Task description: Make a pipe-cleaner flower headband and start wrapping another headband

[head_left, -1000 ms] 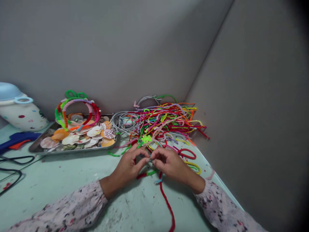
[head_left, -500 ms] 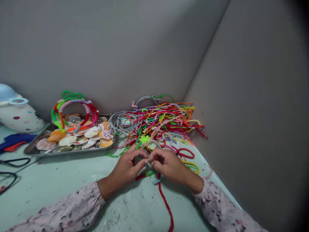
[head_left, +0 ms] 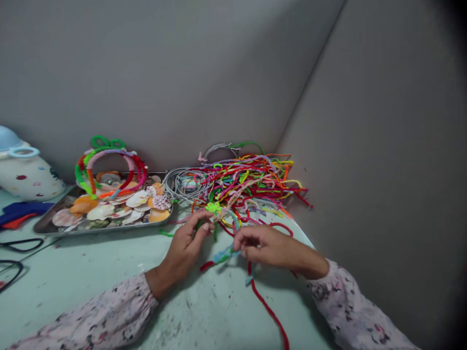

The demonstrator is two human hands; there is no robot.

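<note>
My left hand (head_left: 185, 249) is curled near a bright green pipe-cleaner flower (head_left: 213, 207), its thumb and fingertips close together; what lies between them is too small to tell. My right hand (head_left: 268, 245) pinches a blue fuzzy strand (head_left: 223, 254) that is wound with green and ends in a red tip at the lower left. A light blue-green curved stem (head_left: 233, 217) runs between the flower and my right fingers. From below my right hand a long red pipe cleaner (head_left: 265, 305) trails to the bottom edge, with a small blue piece on it.
Behind my hands lies a pile of coloured pipe cleaners (head_left: 251, 180) beside coiled grey wire (head_left: 182, 184). A metal tray (head_left: 109, 231) of shells stands left, with decorated hoops on it. A spotted white bottle (head_left: 29, 175) and scissors handles (head_left: 22, 244) are farther left.
My hands have moved apart, the right one going rightward and the left one slightly left. The blue wound strand now shows between them, and the red strand has shifted right.
</note>
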